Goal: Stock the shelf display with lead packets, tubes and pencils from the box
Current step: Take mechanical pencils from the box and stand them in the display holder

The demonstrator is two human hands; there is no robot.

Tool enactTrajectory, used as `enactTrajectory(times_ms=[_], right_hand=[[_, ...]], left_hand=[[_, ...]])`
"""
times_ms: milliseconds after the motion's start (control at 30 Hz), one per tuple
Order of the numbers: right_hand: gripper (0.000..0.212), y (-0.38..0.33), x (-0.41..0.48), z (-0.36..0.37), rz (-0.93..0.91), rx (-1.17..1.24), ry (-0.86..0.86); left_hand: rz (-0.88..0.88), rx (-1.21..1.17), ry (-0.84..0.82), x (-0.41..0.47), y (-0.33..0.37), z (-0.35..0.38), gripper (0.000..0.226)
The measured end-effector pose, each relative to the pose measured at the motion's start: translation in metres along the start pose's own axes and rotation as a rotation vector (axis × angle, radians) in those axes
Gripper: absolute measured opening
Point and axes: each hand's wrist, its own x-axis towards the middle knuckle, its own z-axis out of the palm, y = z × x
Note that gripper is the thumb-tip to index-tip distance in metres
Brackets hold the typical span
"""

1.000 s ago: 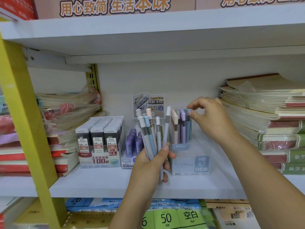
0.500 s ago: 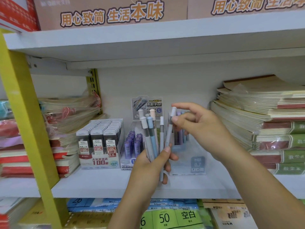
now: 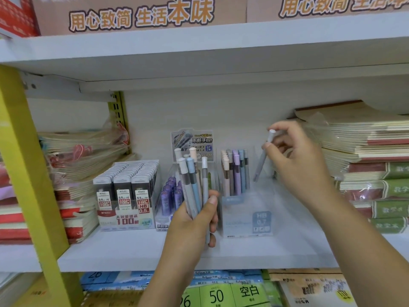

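Observation:
My left hand (image 3: 194, 220) grips a bundle of several pastel mechanical pencils (image 3: 191, 180), upright, in front of the shelf. My right hand (image 3: 296, 160) pinches one grey pencil (image 3: 262, 160) by its upper end, tilted, its tip hanging over the right side of a clear pencil display box (image 3: 247, 216) marked HB 0.7. Several pencils (image 3: 235, 171) stand in the left part of that box. Left of it are purple lead tubes (image 3: 169, 193) in a small display and a display of black 0.5 lead packets (image 3: 126, 185).
The white shelf board (image 3: 132, 249) carries stacks of notebooks at the far right (image 3: 371, 160) and wrapped notebooks at the left (image 3: 75, 165). A yellow upright (image 3: 28, 173) stands at the left. Paper packs (image 3: 221, 291) fill the shelf below.
My right hand pulled one grey pencil out of the left hand's bundle and carried it right, over the clear box. The left hand kept the bundle nearly still.

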Motion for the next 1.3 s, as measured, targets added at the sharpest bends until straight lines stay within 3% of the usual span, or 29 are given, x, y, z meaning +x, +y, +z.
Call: enactTrajectory(times_ms=[400,500,633,800,1100,1300], right_hand=[[0.03,0.022,-0.005,0.02,-0.02,-0.077,-0.163],[0.036,0.021,-0.005,0.023,-0.026,-0.05,-0.132],[0.025,0.023,-0.001,0.029,0.008,-0.048,-0.047],[0.018,0.027,0.004,0.033,-0.014,-0.197,0.005],[0.03,0.025,0.005,0.027,0.13,-0.286,-0.223],[0.025,-0.009,-0.007,0.011,-0.056,-0.121,-0.141]], left_hand=[[0.001,0.006,-0.003,0.003,-0.008,-0.002,0.015],[0.0,0.003,-0.002,0.002,-0.007,-0.002,0.015],[-0.005,0.005,0.01,0.002,-0.007,-0.001,0.014],[-0.007,0.008,0.011,0.001,-0.006,-0.003,0.014],[-0.008,-0.009,-0.02,0.0,-0.005,-0.003,0.017],[-0.003,-0.021,-0.1,-0.004,0.002,-0.007,0.031]])
